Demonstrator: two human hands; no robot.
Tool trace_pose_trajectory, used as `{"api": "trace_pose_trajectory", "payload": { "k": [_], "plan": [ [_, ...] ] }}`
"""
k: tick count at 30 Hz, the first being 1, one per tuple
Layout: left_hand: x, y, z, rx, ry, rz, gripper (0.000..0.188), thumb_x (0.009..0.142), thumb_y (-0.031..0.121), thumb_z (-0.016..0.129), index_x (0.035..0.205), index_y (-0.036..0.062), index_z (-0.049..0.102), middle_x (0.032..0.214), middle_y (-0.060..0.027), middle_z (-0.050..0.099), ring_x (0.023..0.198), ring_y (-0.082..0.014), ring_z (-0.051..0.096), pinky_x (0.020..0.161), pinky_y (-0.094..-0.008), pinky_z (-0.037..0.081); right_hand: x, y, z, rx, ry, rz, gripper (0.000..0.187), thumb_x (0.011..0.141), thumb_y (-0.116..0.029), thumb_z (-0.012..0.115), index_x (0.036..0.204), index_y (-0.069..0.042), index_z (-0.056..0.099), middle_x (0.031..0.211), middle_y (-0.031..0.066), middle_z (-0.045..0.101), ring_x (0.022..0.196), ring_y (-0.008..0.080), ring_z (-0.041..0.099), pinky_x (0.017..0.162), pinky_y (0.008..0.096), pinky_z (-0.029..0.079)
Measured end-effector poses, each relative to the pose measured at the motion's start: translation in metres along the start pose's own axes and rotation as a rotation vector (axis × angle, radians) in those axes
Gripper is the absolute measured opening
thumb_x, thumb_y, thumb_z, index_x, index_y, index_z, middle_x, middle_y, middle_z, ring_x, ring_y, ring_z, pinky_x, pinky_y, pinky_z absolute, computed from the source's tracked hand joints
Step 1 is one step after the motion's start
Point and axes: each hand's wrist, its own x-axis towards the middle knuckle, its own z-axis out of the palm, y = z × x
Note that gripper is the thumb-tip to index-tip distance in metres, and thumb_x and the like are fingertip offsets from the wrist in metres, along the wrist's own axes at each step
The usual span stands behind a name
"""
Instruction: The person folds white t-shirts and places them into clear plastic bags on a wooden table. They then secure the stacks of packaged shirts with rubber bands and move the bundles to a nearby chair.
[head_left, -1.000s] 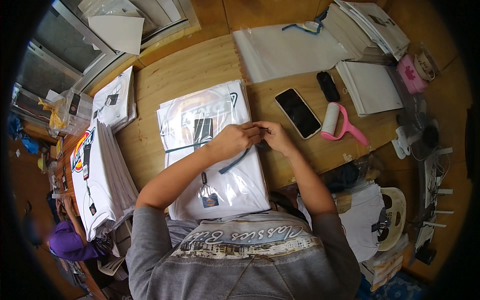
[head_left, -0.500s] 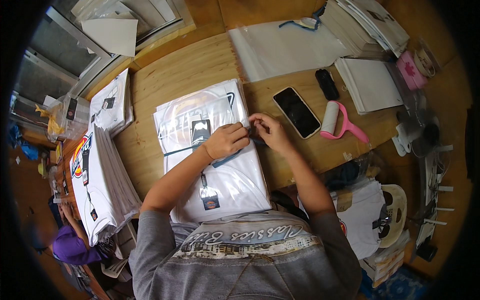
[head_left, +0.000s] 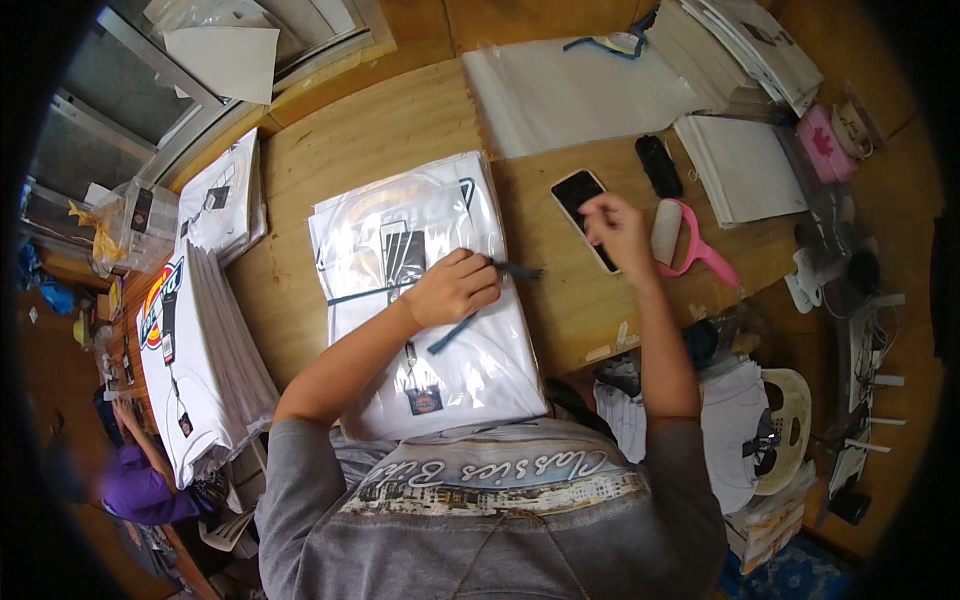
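A stack of folded white T-shirts in clear plastic bags [head_left: 350,385] lies on the table in front of me, with a dark blue fabric strip [head_left: 370,293] running across its middle. My left hand [head_left: 455,288] is closed on the strip near the stack's right side, fingers bent. One loose end sticks out past the stack's right edge, and another hangs below the hand. The knot, if any, is hidden under the fingers. Over a phone [head_left: 575,190], my right hand [head_left: 615,235] is raised with its fingers loosely bent and apart, slightly blurred, nothing visible in it.
A pink lint roller [head_left: 690,250] and a black case [head_left: 658,167] lie to the right. Clear plastic sheets [head_left: 570,100] and white paper stacks [head_left: 740,175] are behind. More white shirts [head_left: 215,370] stand piled at left, where a person in purple [head_left: 150,488] sits.
My right hand has let go of the strip and moved right and up, over the phone. My left hand has stayed on the strip, whose right end now lies free.
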Motion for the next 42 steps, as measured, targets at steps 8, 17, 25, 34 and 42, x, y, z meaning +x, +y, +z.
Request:
{"api": "trace_pose_trajectory", "payload": {
  "k": [8, 17, 25, 34, 42],
  "plan": [
    [-0.001, -0.002, 0.003, -0.014, -0.085, 0.006, 0.009, 0.061, 0.013, 0.051, 0.067, 0.0075, 0.051, 0.073, -0.0054, 0.044, 0.072, -0.0193, 0.046, 0.062, -0.0276, 0.041, 0.002, -0.014, 0.069, -0.245, -0.548, -0.404, 0.027, 0.069, 0.008, 0.045, 0.089, -0.003, 0.059, 0.078, 0.0087, 0.046, 0.069, 0.0196, 0.048, 0.062, 0.0269, 0.041],
    [0.001, -0.003, 0.003, -0.035, -0.011, -0.028, 0.008, 0.060, 0.011, 0.052, 0.066, 0.0058, 0.051, 0.071, -0.0055, 0.044, 0.072, -0.0194, 0.047, 0.061, -0.0286, 0.041, -0.010, -0.022, 0.065, -0.639, -0.289, -0.603, 0.009, 0.067, 0.001, 0.053, 0.076, -0.002, 0.051, 0.075, 0.0107, 0.050, 0.065, 0.0269, 0.053, 0.057, 0.0331, 0.043],
    [0.012, 0.010, -0.004, -0.341, -0.045, -0.234, 0.012, 0.054, 0.000, 0.059, 0.064, 0.0020, 0.053, 0.068, -0.0080, 0.045, 0.066, -0.0229, 0.047, 0.058, -0.0302, 0.041, -0.001, 0.013, 0.060, -0.355, -0.119, -0.347, 0.008, 0.068, -0.002, 0.053, 0.074, -0.001, 0.048, 0.063, 0.0129, 0.054, 0.053, 0.0246, 0.054, 0.048, 0.0320, 0.042],
    [-0.089, -0.019, -0.038, 0.038, 0.401, -1.051, 0.037, 0.071, -0.001, 0.056, 0.105, -0.0009, 0.043, 0.085, -0.0119, 0.053, 0.078, -0.0227, 0.052, 0.065, -0.0315, 0.042, -0.019, 0.040, 0.059, 0.299, -0.106, 0.418, 0.030, 0.079, -0.024, 0.055, 0.098, -0.001, 0.050, 0.068, 0.0061, 0.056, 0.052, 0.0110, 0.053, 0.047, 0.0219, 0.044],
    [-0.143, 0.014, -0.057, -0.906, 0.465, -1.881, 0.049, 0.079, 0.026, 0.057, 0.114, -0.0023, 0.036, 0.103, -0.0103, 0.050, 0.090, -0.0154, 0.048, 0.079, -0.0263, 0.038, -0.024, 0.023, 0.114, 0.241, -0.216, 0.074, 0.052, 0.073, -0.020, 0.061, 0.112, 0.005, 0.036, 0.102, 0.0119, 0.047, 0.095, 0.0188, 0.044, 0.083, 0.0282, 0.035]
  ]
}}
